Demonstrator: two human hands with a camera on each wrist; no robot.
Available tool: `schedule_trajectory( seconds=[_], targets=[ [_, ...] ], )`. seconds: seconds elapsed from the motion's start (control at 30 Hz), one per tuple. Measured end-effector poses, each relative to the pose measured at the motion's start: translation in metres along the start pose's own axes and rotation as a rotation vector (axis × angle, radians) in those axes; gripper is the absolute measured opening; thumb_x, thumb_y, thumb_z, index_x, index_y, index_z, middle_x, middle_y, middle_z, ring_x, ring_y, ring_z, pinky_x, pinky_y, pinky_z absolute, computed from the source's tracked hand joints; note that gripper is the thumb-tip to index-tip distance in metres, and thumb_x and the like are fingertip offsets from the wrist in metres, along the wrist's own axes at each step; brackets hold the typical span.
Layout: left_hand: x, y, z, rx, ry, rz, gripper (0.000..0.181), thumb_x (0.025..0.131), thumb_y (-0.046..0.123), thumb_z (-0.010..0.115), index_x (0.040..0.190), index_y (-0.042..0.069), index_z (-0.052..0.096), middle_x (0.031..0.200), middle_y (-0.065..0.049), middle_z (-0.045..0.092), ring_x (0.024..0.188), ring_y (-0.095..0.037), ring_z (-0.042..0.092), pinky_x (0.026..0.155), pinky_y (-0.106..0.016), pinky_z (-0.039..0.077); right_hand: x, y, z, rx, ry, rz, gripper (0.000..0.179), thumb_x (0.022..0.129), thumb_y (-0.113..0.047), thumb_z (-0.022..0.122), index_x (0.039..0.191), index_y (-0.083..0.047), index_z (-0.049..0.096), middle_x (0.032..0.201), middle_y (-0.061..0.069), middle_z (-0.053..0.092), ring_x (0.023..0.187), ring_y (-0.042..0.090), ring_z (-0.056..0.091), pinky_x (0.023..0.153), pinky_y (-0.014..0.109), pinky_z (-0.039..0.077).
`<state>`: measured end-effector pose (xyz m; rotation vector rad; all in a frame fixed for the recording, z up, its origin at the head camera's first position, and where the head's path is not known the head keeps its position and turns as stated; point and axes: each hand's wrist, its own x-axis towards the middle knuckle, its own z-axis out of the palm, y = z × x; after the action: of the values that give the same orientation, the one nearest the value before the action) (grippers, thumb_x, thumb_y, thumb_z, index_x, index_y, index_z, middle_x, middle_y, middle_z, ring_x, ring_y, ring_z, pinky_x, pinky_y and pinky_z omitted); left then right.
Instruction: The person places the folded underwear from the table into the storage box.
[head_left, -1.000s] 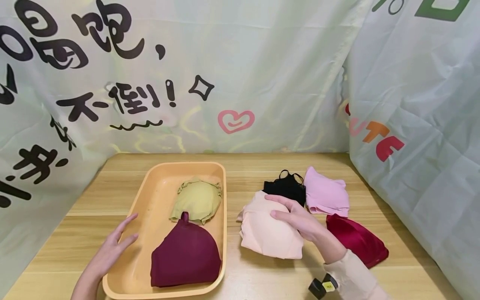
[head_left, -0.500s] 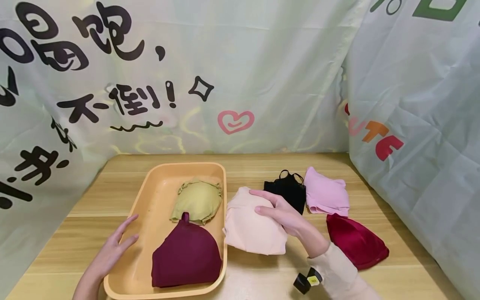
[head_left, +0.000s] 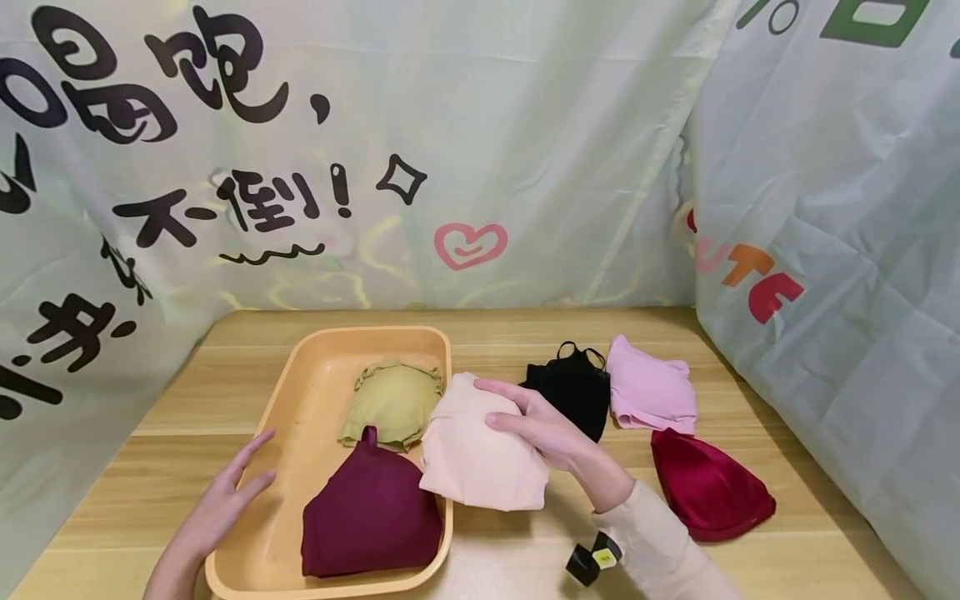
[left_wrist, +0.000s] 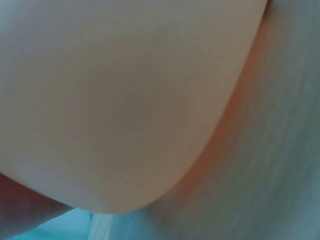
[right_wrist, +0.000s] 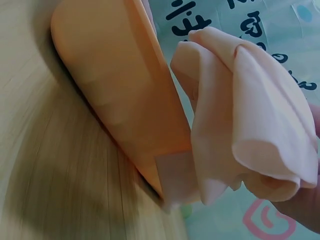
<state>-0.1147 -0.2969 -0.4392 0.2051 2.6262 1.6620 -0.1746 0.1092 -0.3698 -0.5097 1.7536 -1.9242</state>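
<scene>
Toward mid-frame, folded pale-pink fabric was carried, right hand gripping, partly over the orange plastic tray; transfer seemed underway; left hand was outstretched.

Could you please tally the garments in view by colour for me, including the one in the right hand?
Green garment: 1
Plum garment: 1
Pale pink garment: 1
Black garment: 1
Lilac garment: 1
Red garment: 1
Total: 6
</scene>
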Motion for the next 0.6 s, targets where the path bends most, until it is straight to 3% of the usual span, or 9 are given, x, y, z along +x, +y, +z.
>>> schedule_trajectory(
  seconds=[0.33, 0.6],
  targets=[
    [0.001, 0.001, 0.000, 0.018, 0.005, 0.018, 0.059, 0.094, 0.014, 0.049, 0.143, 0.001, 0.020, 0.146, -0.029, 0.013, 0.131, -0.041, 0.002, 0.094, -0.072, 0.007, 0.012, 0.000, 0.014, 0.009, -0.027, 0.005, 0.060, 0.088, -0.009, 0.058, 0.140, 0.000, 0.031, 0.110, 0.007, 0.058, 0.087, 0.012, 0.060, 0.072, 0.025, 0.052],
    [0.000, 0.001, 0.000, 0.023, 0.015, 0.024, 0.059, 0.094, 0.014, 0.049, 0.143, 0.001, 0.020, 0.146, -0.029, 0.013, 0.133, -0.035, 0.003, 0.096, -0.070, 0.005, 0.019, 0.005, 0.024, 0.068, -0.032, 0.056, 0.060, 0.087, -0.004, 0.057, 0.141, -0.003, 0.031, 0.116, 0.010, 0.054, 0.090, 0.013, 0.059, 0.074, 0.025, 0.051]
  ],
)
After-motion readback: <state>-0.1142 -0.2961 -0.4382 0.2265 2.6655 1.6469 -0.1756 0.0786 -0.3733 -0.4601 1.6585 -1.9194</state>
